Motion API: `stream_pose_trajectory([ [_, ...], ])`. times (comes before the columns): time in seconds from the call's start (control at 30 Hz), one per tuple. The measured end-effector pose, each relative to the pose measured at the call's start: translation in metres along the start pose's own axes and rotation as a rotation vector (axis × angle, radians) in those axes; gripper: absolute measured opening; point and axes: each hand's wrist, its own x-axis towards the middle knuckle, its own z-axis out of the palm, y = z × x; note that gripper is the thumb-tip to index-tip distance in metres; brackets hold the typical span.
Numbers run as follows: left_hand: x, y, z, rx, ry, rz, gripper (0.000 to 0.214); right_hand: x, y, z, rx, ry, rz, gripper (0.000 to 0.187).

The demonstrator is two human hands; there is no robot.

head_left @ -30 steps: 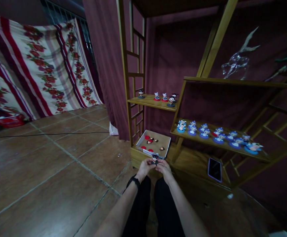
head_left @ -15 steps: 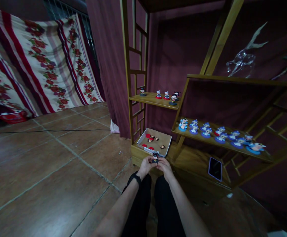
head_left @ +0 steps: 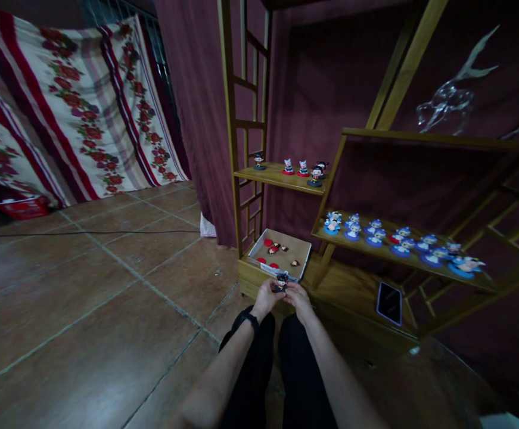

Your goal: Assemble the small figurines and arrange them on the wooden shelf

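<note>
My left hand (head_left: 266,296) and my right hand (head_left: 298,296) meet in front of my knees, both pinched on one small dark-haired figurine (head_left: 281,280). Just beyond them a shallow cardboard box (head_left: 301,255) sits on the lowest wooden shelf, holding red round bases and a few small figurine parts. A black band circles my left wrist.
A wooden shelf unit (head_left: 281,179) carries several figurines on red bases; a lower shelf (head_left: 402,253) holds several blue-based figurines. A phone (head_left: 389,303) lies on the bottom board. A glass deer (head_left: 451,95) stands higher up. A tiled floor and a flowered cloth (head_left: 62,113) lie to the left.
My hands with the figurine have risen slightly and drawn closer to the box edge. The view has tilted a little.
</note>
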Motion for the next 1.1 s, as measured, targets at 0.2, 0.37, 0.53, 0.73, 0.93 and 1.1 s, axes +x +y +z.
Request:
stream_pose_trajectory([
  [0.2,-0.001,-0.001,0.002,0.009,-0.043,0.016,0.034,0.003,-0.003,0.001,0.022,0.011,0.043,0.029],
  [0.37,-0.005,0.001,0.005,0.14,-0.01,0.093,0.031,0.003,-0.006,0.001,0.023,-0.033,0.057,0.026],
  [0.53,-0.01,0.004,0.008,0.355,0.036,0.261,0.034,0.005,-0.003,-0.001,0.006,-0.048,0.066,0.029],
  [0.73,-0.007,0.002,0.006,0.454,-0.076,0.292,0.041,0.011,0.003,-0.006,0.035,-0.006,0.061,0.037],
  [0.93,0.005,0.004,0.0,0.493,-0.166,0.257,0.038,0.012,0.003,-0.005,0.059,0.03,0.052,0.034],
  [1.1,0.011,0.012,-0.003,0.473,-0.247,0.19,0.036,0.013,0.004,-0.004,0.086,0.027,0.038,0.033],
])
